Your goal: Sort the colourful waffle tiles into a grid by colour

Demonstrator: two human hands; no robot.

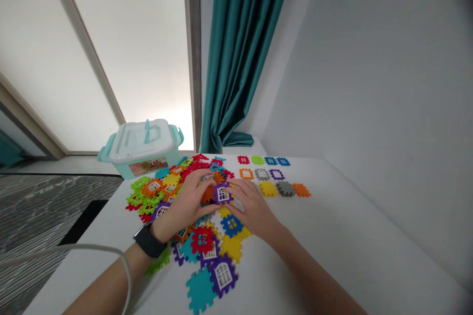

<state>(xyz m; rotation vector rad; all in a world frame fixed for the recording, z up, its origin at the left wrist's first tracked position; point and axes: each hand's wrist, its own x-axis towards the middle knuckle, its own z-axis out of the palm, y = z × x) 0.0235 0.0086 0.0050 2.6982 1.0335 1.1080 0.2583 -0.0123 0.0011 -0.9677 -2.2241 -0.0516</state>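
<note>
The left hand [190,199] and right hand [251,204] meet over the counter [354,221], fingers and thumbs curved in a narrow grip, holding a purple tile [223,194] with a white window between them; an orange tile [208,194] shows just beside it under the left hand, though I cannot tell whether that one is held too; beneath and around the left hand spreads a mixed pile [172,179] of notched tiles, overlapping and lying at odd angles; nearer the person, a red tile [202,239] lies on top of others, a blue tile [232,225] rests over yellow ones just below the right thumb, and a teal tile [201,289] touches a larger window tile [223,274] at the near end; beyond the right hand, tiles lie in three rows: the back row [271,161] has red, green and two blue, the middle row [262,174] orange, grey and purple frames, the front row [286,188] yellow, grey and orange; a lidded box [148,165] stands past the pile at far left; a dark watch [149,241] circles the left wrist, and a pale cable [74,246] crosses before that forearm; a teal curtain [236,59] hangs behind.
</note>
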